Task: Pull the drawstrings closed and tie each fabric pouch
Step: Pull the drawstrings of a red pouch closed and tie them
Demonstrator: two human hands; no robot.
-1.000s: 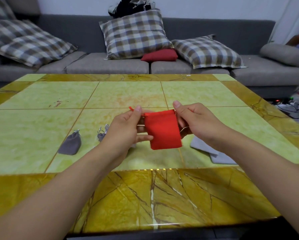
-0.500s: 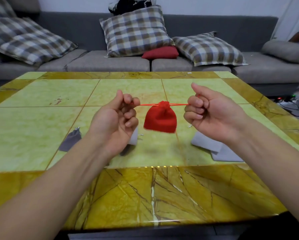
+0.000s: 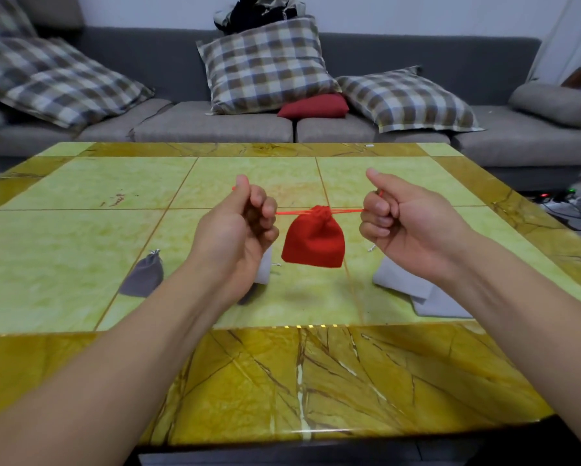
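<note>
A red fabric pouch (image 3: 313, 240) hangs in the air above the table, its mouth gathered tight. Its red drawstrings (image 3: 291, 213) stretch out level to both sides. My left hand (image 3: 240, 230) is fisted on the left string end and my right hand (image 3: 405, 227) is fisted on the right end, each a short way from the pouch. A dark grey pouch (image 3: 143, 275) with a cinched top lies on the table to the left. A pale grey pouch (image 3: 264, 269) is partly hidden behind my left hand. Flat pale grey pouches (image 3: 420, 294) lie under my right wrist.
The green and gold marble table (image 3: 80, 196) stretches ahead, with its near edge just below my forearms. A grey sofa (image 3: 215, 124) with checked cushions and a red cushion (image 3: 314, 105) stands behind it. Cables (image 3: 578, 210) lie on the floor at the right.
My hands went from holding the flat open pouch by its top corners to pulling the strings apart, and the mouth has closed. Since half a second ago the hands have spread slightly wider.
</note>
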